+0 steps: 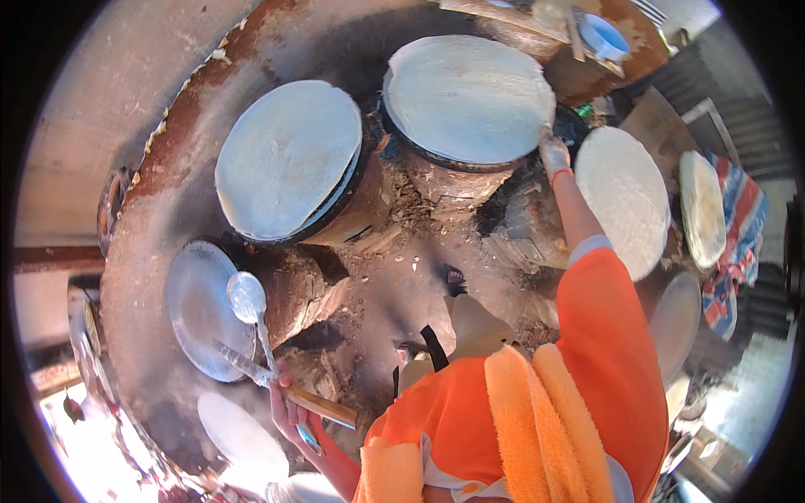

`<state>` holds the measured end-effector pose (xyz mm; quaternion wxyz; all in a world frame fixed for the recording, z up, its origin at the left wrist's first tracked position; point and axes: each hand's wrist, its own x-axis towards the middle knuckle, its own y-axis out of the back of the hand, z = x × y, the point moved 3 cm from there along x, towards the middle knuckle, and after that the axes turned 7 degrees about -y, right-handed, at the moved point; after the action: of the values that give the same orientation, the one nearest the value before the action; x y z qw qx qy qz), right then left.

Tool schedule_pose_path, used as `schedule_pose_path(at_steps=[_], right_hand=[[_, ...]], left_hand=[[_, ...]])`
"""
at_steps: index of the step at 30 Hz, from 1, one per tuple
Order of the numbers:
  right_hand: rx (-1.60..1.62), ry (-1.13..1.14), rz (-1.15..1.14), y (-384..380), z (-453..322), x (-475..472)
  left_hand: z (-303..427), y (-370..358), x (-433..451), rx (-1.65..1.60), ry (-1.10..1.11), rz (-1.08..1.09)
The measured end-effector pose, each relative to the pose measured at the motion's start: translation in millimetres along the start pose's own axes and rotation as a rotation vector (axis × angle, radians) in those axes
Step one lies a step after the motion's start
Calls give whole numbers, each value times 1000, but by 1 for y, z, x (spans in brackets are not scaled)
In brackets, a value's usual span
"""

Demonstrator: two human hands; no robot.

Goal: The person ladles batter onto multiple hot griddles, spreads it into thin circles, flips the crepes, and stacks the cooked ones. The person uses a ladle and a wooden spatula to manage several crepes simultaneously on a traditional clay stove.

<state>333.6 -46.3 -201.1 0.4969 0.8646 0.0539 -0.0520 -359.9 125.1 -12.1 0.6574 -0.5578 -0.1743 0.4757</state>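
My left hand (290, 402) grips a ladle (246, 297) coated with white batter and a flat-bladed scraper with a wooden handle (324, 405). The two tools cross above the hand, in front of a bare-looking round griddle (204, 314). My right hand (555, 154), whitish with a red band at the wrist, touches the right edge of a large pale flatbread (468, 97) on the back griddle. Whether its fingers pinch that edge is unclear. A second thin flatbread (289, 157) covers the griddle at the back left, overhanging its dark rim slightly.
Another pale round (622, 201) lies right of my forearm, with a stack of flatbreads (702, 210) on a striped cloth (736, 251) beyond. A blue cup (604, 38) stands at the back right. Clay stove walls (456, 188) surround my feet. Another whitish disc (242, 431) is at lower left.
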Motion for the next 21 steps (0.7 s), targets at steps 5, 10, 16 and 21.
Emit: schedule_pose_path(at_steps=[5, 10, 16, 21], right_hand=[[-53, 69, 104, 1, -22, -71], [534, 285, -485, -89, -82, -218], [700, 438, -1426, -38, -227, -378], [674, 753, -1947, 6, -221, -567]], left_hand=[[-21, -18, -1, 12, -54, -38], [-15, -30, 13, 265, -77, -81], [21, -49, -27, 112, -198, -212], [53, 18, -43, 228, -292, -125]])
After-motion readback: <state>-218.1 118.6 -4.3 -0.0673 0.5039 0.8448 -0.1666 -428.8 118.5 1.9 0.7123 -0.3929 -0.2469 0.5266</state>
